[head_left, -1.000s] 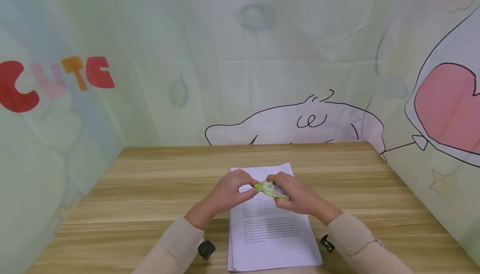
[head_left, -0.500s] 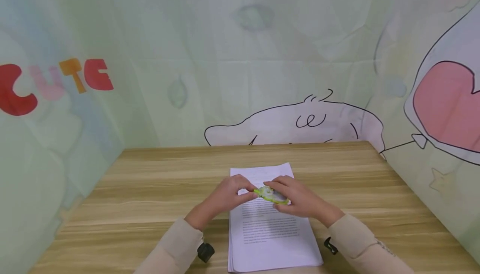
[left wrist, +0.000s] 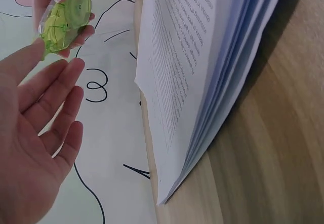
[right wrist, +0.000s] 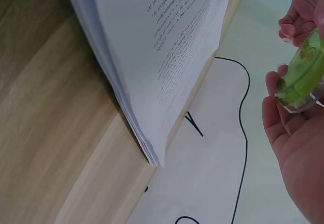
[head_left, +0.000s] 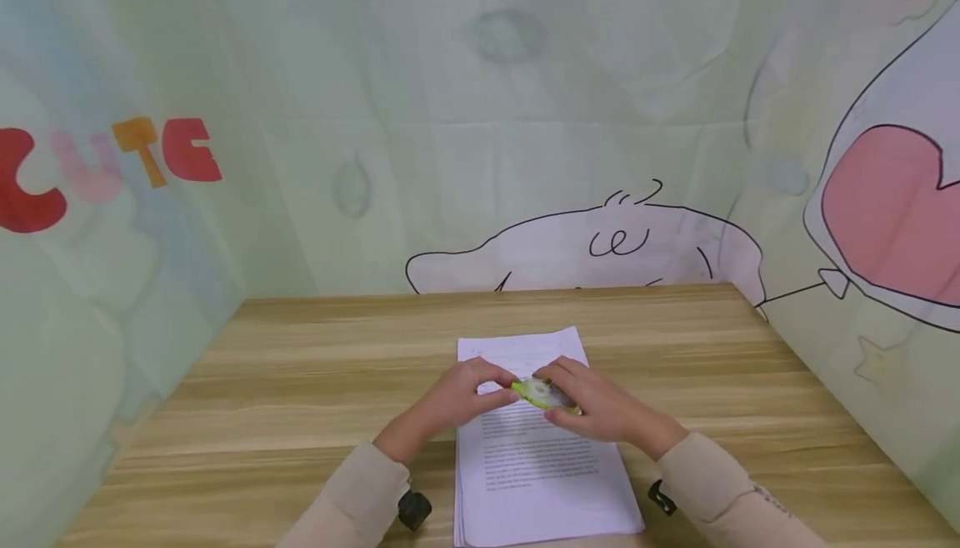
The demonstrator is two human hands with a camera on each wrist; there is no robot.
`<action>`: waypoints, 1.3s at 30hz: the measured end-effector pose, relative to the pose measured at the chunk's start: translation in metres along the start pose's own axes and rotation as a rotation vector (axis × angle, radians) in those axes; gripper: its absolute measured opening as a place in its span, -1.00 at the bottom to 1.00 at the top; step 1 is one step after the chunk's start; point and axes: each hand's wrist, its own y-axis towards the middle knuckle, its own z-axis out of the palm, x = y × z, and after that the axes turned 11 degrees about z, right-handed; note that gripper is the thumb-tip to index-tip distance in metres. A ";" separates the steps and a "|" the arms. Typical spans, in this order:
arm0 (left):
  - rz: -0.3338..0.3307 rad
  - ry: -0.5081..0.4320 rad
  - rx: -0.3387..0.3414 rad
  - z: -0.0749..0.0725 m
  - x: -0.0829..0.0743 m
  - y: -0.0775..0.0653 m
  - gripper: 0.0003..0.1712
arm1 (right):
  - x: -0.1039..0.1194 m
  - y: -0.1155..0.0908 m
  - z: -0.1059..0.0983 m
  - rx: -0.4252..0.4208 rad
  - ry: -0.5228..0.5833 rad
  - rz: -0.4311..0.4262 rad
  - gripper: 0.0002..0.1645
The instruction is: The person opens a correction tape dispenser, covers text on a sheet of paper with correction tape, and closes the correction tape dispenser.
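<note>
A translucent green correction tape is held in the air above a stack of printed paper. My right hand grips its wider body between thumb and fingers. At the narrow end, my left hand pinches the tip with thumb and forefinger. In the left wrist view the green tape case shows its round reel through the clear shell, and the other fingers of the left hand are spread loosely below it. The right wrist view has the case side-on at its edge, resting in the right hand.
The stack lies on a wood-grain table, its sheets slightly uneven at the edges. Behind the table hangs a pale green printed cloth with cartoon drawings. Black wrist straps show below the sleeves.
Both hands have come down slightly toward the paper with the correction tape. The grip of each hand on it stays much the same.
</note>
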 end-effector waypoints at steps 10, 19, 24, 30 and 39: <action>-0.141 0.153 -0.093 -0.008 0.004 -0.010 -0.57 | -0.035 0.004 -0.017 -0.075 0.039 0.507 -0.38; -0.431 0.447 -0.169 -0.028 0.027 -0.029 -0.19 | -0.075 -0.001 -0.004 0.010 -0.131 0.809 -0.15; -0.468 0.454 -0.175 -0.029 0.037 -0.037 -0.14 | -0.080 -0.004 0.005 0.058 -0.145 0.881 -0.13; -0.510 0.394 -0.149 -0.025 0.052 -0.042 -0.12 | -0.077 -0.007 0.009 0.098 -0.272 0.859 -0.16; -0.572 0.301 -0.064 -0.026 0.053 -0.040 -0.02 | -0.084 -0.006 0.002 0.152 -0.131 0.891 -0.06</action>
